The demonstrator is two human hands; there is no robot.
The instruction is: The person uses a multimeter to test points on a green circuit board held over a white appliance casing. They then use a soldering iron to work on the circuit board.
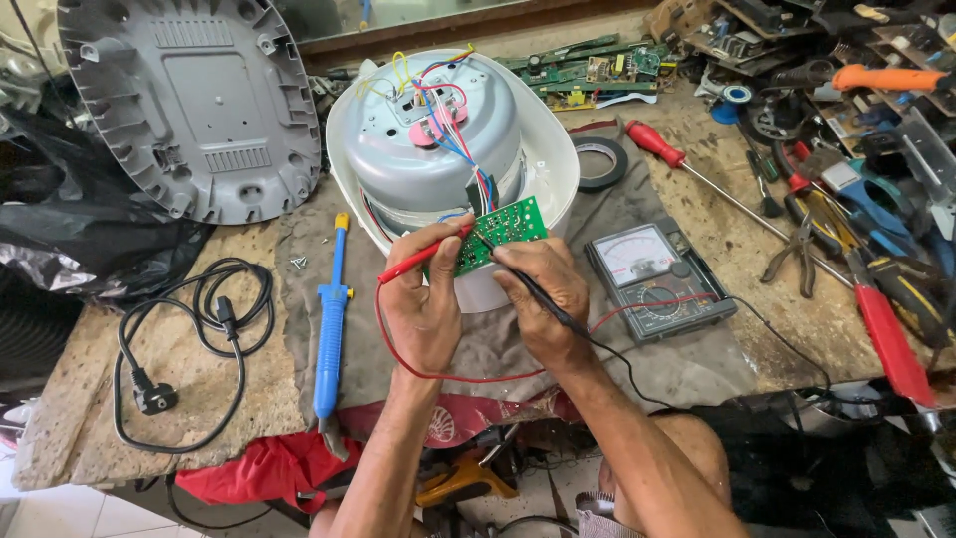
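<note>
1. Between both grips, at bench centre: green circuit board (495, 235), tilted, leaning on upturned white appliance (453, 159); wires run from its top edge into the grey metal shell.
2. Left hand (423, 299): pinched shut on red probe (418, 256), tip touching board's left part.
3. Right hand (543, 294): pinched shut on black probe (528, 284), tip on board's lower middle.
4. Doing it well, as judged: keep tips steady on separate solder points, no bridging; brace wrists on grey cloth (657, 364); glance at meter without shifting tips.
5. Just right of right grip: analog multimeter (657, 282), black case, pale dial face, round selector below; red and black leads trailing under both wrists.
6. Left of left grip: blue solder sucker (331, 319), upright on cloth; further left, black power cord (189, 349), coiled.
7. Far left, above: grey base cover (189, 100), ribbed, plain moulded panel, no coloured sticker seen.
8. Above right grip: black tape roll (599, 162), red screwdriver (657, 144).
9. Labels on tools at far right too small to tell.
</note>
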